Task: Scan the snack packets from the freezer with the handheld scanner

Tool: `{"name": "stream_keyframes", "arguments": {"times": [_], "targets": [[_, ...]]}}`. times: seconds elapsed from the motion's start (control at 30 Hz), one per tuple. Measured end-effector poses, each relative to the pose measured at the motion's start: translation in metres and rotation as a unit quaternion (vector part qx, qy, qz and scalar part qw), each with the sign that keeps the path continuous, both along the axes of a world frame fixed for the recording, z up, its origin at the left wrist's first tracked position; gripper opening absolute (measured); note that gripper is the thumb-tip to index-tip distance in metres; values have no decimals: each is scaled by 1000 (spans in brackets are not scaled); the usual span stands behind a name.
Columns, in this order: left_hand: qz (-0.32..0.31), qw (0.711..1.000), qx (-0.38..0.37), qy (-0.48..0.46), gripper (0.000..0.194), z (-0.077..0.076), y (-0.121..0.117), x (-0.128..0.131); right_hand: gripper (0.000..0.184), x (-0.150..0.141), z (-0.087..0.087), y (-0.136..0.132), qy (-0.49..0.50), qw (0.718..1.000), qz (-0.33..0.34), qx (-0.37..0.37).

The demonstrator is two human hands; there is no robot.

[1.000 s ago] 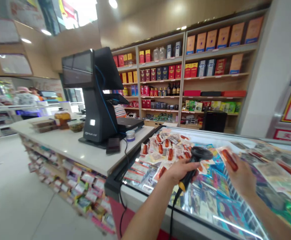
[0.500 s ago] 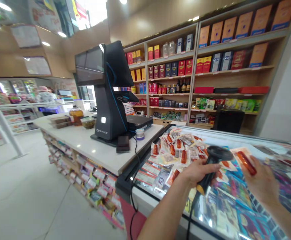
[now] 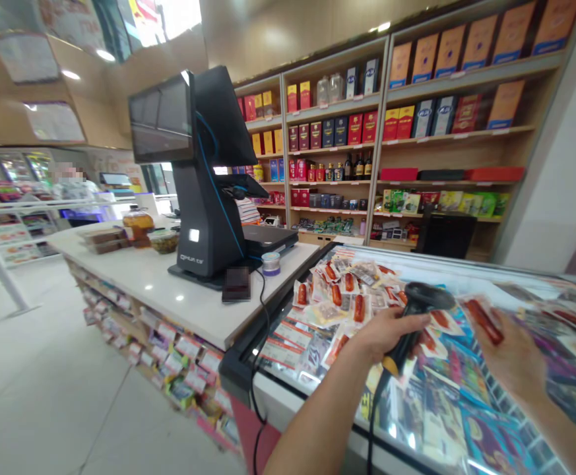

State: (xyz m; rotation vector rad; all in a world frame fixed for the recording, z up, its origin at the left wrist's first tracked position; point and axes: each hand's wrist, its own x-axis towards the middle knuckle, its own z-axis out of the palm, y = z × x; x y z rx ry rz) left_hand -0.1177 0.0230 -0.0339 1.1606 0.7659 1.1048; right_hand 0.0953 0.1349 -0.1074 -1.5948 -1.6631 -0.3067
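My left hand (image 3: 391,336) is wrapped round the handle of a black corded barcode scanner (image 3: 429,297). The scanner's head points right, towards a packaged sausage (image 3: 484,320) in clear wrapping. My right hand (image 3: 515,356) grips that sausage from its right side; the fingers behind it are partly hidden. Below both hands lies the glass top of a freezer (image 3: 327,389). More packaged sausages (image 3: 336,295) are heaped on the glass, left of and behind the scanner. Colourful packets (image 3: 446,422) show under the glass.
A black point-of-sale terminal (image 3: 213,231) stands on the white counter (image 3: 201,323) at the left, beside a small round tub (image 3: 270,264). The scanner cable (image 3: 374,422) hangs over the freezer's front edge. Shelves (image 3: 337,152) of boxes and bottles line the back wall.
The view has shifted slightly, so the terminal and shelves sit a little further left. Both hands keep their hold, and the sausage packet has tilted slightly beside the scanner.
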Motion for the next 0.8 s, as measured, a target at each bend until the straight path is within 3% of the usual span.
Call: {"name": "stream_keyframes", "arguments": {"times": [0.13,0.33,0.43,0.53,0.63,0.73,0.8], "targets": [[86,996,-2,-9,31,10,-12,-9,52,-25,1,7,21,997,32,-70],[166,986,-17,-2,25,19,-27,-27,38,-88,13,1,40,991,70,-103],[170,985,-25,7,24,18,-27,-30,39,-91,22,0,29,991,91,-98],[169,985,-28,12,23,17,-26,-26,39,-49,31,4,10,997,38,-71],[159,987,-30,11,23,16,-23,-18,37,26,35,10,-24,993,-84,-81],[137,990,-15,18,24,14,-20,-10,38,91,30,13,-67,973,-192,-112],[125,992,-2,33,25,14,-19,-5,42,115,24,14,-104,968,-202,-108]]}}
